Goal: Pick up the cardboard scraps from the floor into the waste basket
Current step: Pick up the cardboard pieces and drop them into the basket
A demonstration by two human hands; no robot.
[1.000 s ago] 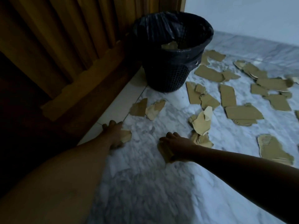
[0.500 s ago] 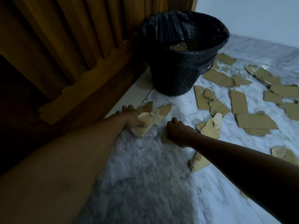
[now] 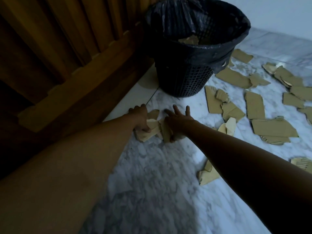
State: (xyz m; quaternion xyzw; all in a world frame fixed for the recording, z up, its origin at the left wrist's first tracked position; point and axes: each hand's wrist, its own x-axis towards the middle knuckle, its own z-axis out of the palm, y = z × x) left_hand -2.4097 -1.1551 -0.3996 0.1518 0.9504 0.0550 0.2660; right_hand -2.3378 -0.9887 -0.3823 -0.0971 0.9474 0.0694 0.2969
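No legible txt, labels, brand marks or nos. anywhere in view; cardboard scraps (image 3: 255,108) show plain brown faces, no print; waste basket (image 3: 182,81) w/ black liner (image 3: 194,53) carries no readable mark; wood panel (image 3: 67,48) & marble floor (image 3: 152,174) likewise.

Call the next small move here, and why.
Probably curl the right hand round the scrap bundle: the left hand grips its other side, the right fingers lie straight against it, and the waste basket stands just ahead for the lift.
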